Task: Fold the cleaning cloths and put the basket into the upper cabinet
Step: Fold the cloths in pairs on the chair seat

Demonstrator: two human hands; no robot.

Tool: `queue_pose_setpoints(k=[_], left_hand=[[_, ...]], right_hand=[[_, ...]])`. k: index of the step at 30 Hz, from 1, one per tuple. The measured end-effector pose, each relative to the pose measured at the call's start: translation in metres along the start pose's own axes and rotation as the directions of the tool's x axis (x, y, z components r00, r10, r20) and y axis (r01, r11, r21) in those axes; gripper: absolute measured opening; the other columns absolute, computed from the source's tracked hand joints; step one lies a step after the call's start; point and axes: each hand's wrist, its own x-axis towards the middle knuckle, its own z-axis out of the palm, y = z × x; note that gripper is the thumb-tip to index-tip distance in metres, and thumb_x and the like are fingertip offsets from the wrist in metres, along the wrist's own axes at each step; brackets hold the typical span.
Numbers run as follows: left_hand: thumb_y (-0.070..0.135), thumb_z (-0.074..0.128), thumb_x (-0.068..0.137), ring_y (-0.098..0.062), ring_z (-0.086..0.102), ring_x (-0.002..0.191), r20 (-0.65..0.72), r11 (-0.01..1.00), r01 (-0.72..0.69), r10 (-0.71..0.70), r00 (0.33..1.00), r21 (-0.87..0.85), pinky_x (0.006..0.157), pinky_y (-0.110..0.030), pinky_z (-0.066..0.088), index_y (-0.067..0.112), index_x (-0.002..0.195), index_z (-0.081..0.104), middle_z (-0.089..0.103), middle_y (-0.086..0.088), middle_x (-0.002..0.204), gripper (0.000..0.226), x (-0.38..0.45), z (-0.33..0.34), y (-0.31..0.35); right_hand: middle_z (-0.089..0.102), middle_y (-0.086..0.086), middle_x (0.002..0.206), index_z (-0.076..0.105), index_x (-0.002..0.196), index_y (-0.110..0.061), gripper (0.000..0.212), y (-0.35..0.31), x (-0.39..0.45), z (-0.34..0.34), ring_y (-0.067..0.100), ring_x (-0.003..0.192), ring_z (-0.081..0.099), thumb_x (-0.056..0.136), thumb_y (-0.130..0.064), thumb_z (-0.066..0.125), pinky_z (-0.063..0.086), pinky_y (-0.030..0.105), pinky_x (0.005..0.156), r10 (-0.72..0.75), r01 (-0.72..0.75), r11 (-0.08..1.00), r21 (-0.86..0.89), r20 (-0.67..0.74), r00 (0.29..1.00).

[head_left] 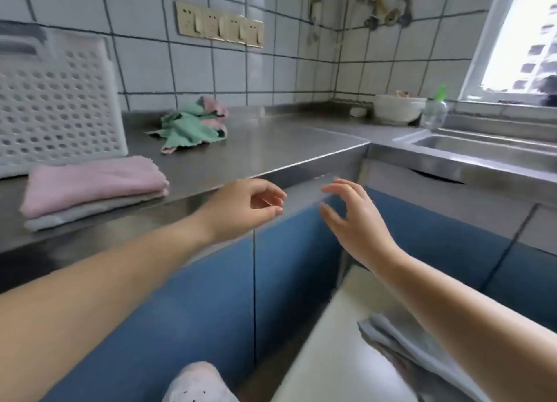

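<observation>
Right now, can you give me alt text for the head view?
Both bare hands, left hand and right hand, hover open and empty at the steel counter edge. Two folded cloths lie stacked beside a white basket; crumpled green and pink cloths wait near the tiled wall.

2 folded cloths [93,187] (pink over grey) beside white basket [57,100].

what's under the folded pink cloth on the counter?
A folded grey cloth lies directly under the folded pink cloth, on the steel counter. Only its front edge shows; anything between them is hidden.
</observation>
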Motion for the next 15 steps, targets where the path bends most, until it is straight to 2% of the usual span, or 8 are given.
queue_pose_setpoints(k=[2, 4, 8, 10, 12, 15], left_hand=[[0.010, 0.069, 0.083, 0.005, 0.063, 0.079, 0.089, 0.998, 0.000, 0.006, 0.996, -0.064, 0.076, -0.008, 0.047, 0.021, 0.098, 0.066, 0.069, 0.009, 0.090, 0.019, 0.007, 0.044, 0.000], [0.011, 0.069, 0.083, 0.001, 0.065, 0.084, 0.219, 0.988, 0.039, -0.006, 0.976, -0.149, 0.079, -0.013, 0.050, 0.024, 0.098, 0.065, 0.070, 0.009, 0.093, 0.021, 0.012, 0.105, 0.000], [0.010, 0.068, 0.081, -0.003, 0.065, 0.090, 0.400, 0.981, 0.100, -0.026, 0.916, -0.166, 0.083, -0.015, 0.050, 0.020, 0.103, 0.066, 0.070, 0.005, 0.097, 0.024, 0.005, 0.204, -0.008], [0.010, 0.067, 0.081, -0.004, 0.065, 0.088, 0.472, 0.977, 0.123, -0.027, 0.881, -0.173, 0.081, -0.015, 0.049, 0.021, 0.101, 0.066, 0.069, 0.006, 0.095, 0.023, -0.001, 0.248, -0.014], [0.013, 0.067, 0.081, -0.003, 0.063, 0.088, 0.520, 0.986, 0.112, -0.030, 0.854, -0.126, 0.080, -0.013, 0.048, 0.022, 0.100, 0.067, 0.067, 0.011, 0.093, 0.021, -0.006, 0.280, -0.020], [0.017, 0.064, 0.083, -0.008, 0.063, 0.096, 0.567, 1.000, 0.023, -0.012, 0.824, -0.012, 0.084, -0.020, 0.047, 0.020, 0.102, 0.070, 0.068, 0.009, 0.098, 0.021, -0.013, 0.319, -0.033]], right_hand=[[0.045, -0.002, 0.139, 0.059, 0.119, -0.022, 0.029, 0.039, -0.027, -0.023, 0.012, 0.132, 0.037, 0.090, -0.027, 0.058, 0.025, 0.017, 0.101, 0.075, -0.074, 0.994, -0.084, 0.016, 0.997], [0.046, -0.001, 0.138, 0.061, 0.116, -0.021, 0.026, 0.083, -0.065, -0.050, 0.013, 0.131, 0.038, 0.090, -0.026, 0.058, 0.026, 0.021, 0.104, 0.205, -0.207, 0.968, -0.141, -0.023, 0.978], [0.050, 0.002, 0.134, 0.064, 0.112, -0.019, 0.023, 0.147, -0.138, -0.071, 0.012, 0.129, 0.041, 0.090, -0.024, 0.059, 0.030, 0.026, 0.107, 0.441, -0.448, 0.874, -0.189, -0.079, 0.894], [0.055, 0.001, 0.128, 0.065, 0.111, -0.017, 0.023, 0.172, -0.174, -0.075, 0.011, 0.127, 0.043, 0.090, -0.021, 0.059, 0.030, 0.022, 0.103, 0.512, -0.512, 0.819, -0.258, -0.073, 0.856], [0.060, -0.004, 0.118, 0.067, 0.109, -0.019, 0.022, 0.189, -0.202, -0.072, 0.010, 0.117, 0.051, 0.090, -0.022, 0.057, 0.035, 0.018, 0.093, 0.577, -0.566, 0.764, -0.310, -0.064, 0.814], [0.069, -0.006, 0.104, 0.071, 0.102, -0.022, 0.019, 0.201, -0.238, -0.062, 0.012, 0.099, 0.062, 0.090, -0.024, 0.056, 0.045, 0.022, 0.083, 0.662, -0.622, 0.703, -0.345, -0.004, 0.749]])
